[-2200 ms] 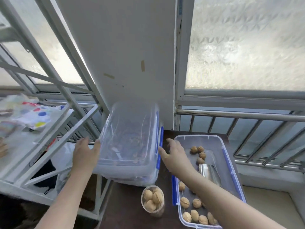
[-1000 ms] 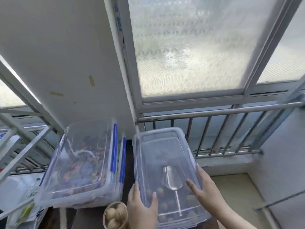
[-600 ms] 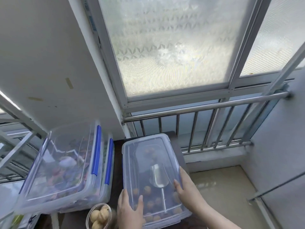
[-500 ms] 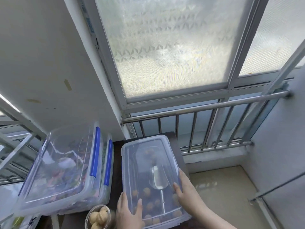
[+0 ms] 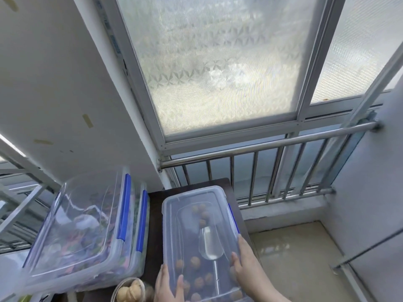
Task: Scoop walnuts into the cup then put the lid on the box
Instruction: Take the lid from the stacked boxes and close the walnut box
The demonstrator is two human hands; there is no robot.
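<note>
Both hands pressed the clear lid point(image 5: 197, 225) down onto the walnut box point(image 5: 234, 221), which stood at the right edge of the dark tabletop point(image 5: 154, 232), its far end near the table's far edge by the railing point(image 5: 261, 147). The left hand point(image 5: 169, 287) lay flat with spread fingers on the lid's near left corner; the right hand point(image 5: 245, 264) lay open along its near right side, apparently to seat the rim evenly. Under the lid lay the walnuts point(image 5: 195, 261) and the metal scoop point(image 5: 210, 244), left inside the box. The filled cup point(image 5: 129, 290) stood just beside the box at the tabletop's near edge, close to the stacked blue-latched containers point(image 5: 87, 232) at the left. About two seconds earlier the box had stood uncovered while both hands reached for a lid atop those containers; by half a second earlier the lid already covered it, with the hands barely shifted since.
</note>
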